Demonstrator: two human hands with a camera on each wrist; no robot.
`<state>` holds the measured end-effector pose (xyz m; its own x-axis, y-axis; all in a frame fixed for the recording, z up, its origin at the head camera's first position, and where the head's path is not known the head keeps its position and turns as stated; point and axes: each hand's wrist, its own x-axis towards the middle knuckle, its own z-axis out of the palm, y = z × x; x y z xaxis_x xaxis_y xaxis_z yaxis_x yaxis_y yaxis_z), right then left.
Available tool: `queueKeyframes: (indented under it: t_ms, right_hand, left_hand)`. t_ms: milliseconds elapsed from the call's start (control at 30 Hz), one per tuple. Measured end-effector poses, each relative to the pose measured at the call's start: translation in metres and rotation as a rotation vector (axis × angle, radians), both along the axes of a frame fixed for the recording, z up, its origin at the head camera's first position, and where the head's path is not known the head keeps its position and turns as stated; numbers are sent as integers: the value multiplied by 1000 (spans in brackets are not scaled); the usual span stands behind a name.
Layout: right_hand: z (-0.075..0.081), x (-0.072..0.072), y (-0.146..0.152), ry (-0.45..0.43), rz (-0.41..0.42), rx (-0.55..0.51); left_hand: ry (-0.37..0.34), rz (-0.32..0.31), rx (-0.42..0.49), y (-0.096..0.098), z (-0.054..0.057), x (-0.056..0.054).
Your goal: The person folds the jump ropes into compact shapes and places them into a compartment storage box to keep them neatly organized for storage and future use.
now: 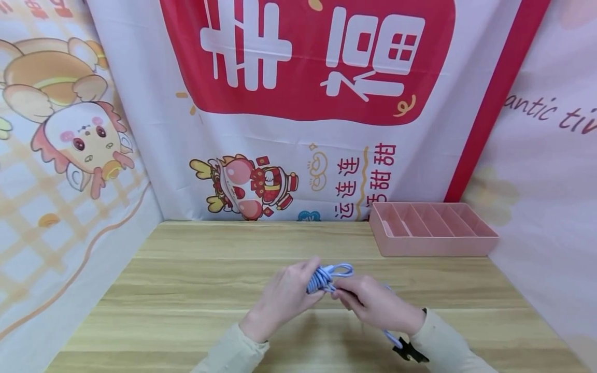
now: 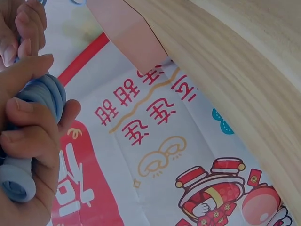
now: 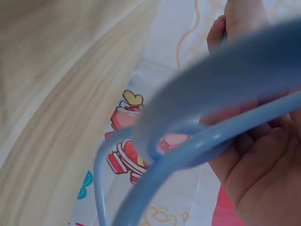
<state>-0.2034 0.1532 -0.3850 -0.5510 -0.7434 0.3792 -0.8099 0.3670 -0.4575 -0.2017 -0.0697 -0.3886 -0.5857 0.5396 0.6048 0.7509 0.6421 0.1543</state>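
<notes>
A light-blue cord (image 1: 318, 280), wound into a tight bundle, is held in my left hand (image 1: 288, 291) above the table. One loop of it sticks out toward the right. My right hand (image 1: 375, 303) pinches the cord just beside the bundle, its fingers curled. A loose strand (image 1: 392, 338) hangs by the right wrist. In the left wrist view, the left fingers wrap around the coils (image 2: 47, 96), and a pale-blue round piece with a hollow end (image 2: 18, 181) pokes out below them. Large, blurred cord strands (image 3: 202, 141) cross in front of the right palm (image 3: 263, 174) in the right wrist view.
A pink divided tray (image 1: 438, 245) with several slots stands at the back right of the wooden table (image 1: 186, 280). Printed cloth (image 1: 298, 103) hangs behind the table and on both sides. A black piece (image 1: 410, 352) is by the right wrist.
</notes>
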Motion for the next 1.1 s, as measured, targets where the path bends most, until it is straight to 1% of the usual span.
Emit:
queueKeyframes:
  t_ms: [67,167,300,400,467,533,633,733,800,867,967,1100]
  right_hand:
    - [1,-1,0,-55,8,-6]
    - [1,-1,0,-89,16,-1]
    - [2,-2,-2,-84,56,0]
    - [3,-2,-2,-59,91,-2]
    - [3,-1,-3,-38,97,2]
    - [2,-1,-2,-24,83,22]
    - [0,0,-2,-30,61,68]
    - [-1,1,0,-56,47,102]
    - [-1,1,0,-74,46,102]
    - [-1,1,0,-91,41,88]
    - [-1,0,0,-93,42,64]
    - [0,0,0,-66,37,44]
  left_hand:
    - [37,11,-2,-1,1,-1]
    - [76,28,-9,-2,1,-1]
    - [122,66,-36,-4,0,-2]
    - [144,88,-52,-5,-1,-2]
    - [158,93,-65,-4,-2,-2]
    - [172,95,-78,-3,-3,-2]
    - [176,91,-105,-1,-5,-1]
    - [158,68,-122,1,-7,-1]
    - [142,45,-122,2,-7,0]
    - [140,38,-115,2,-7,0]
    - [151,56,-102,1,-7,0]
    - [157,93,-92,-1,-7,-1]
